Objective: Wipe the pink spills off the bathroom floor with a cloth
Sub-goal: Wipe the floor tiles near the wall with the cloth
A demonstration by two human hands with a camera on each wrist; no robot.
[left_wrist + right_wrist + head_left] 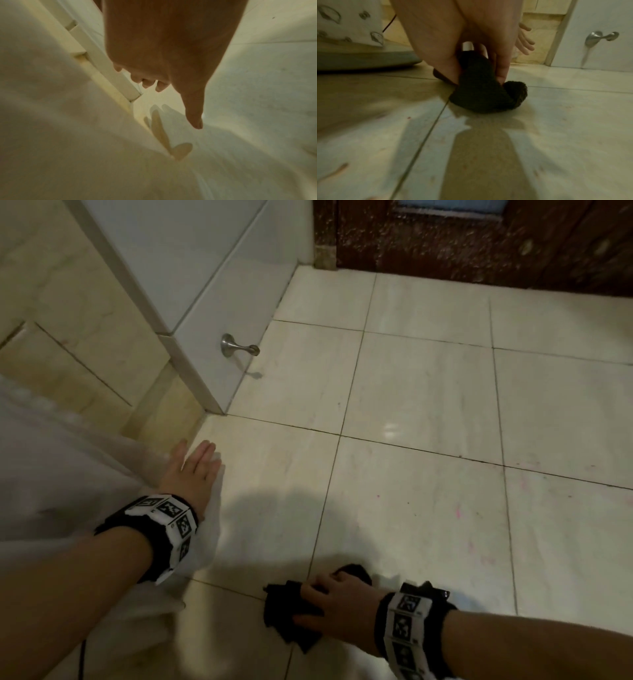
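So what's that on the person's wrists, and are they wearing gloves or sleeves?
No gloves: the left hand and right hand are bare, and so are both forearms, with no sleeves in view. Each wrist carries a black band, the left wristband and the right wristband, ringed with white square tags printed with black block patterns. A thin dark cable trails below the left forearm.
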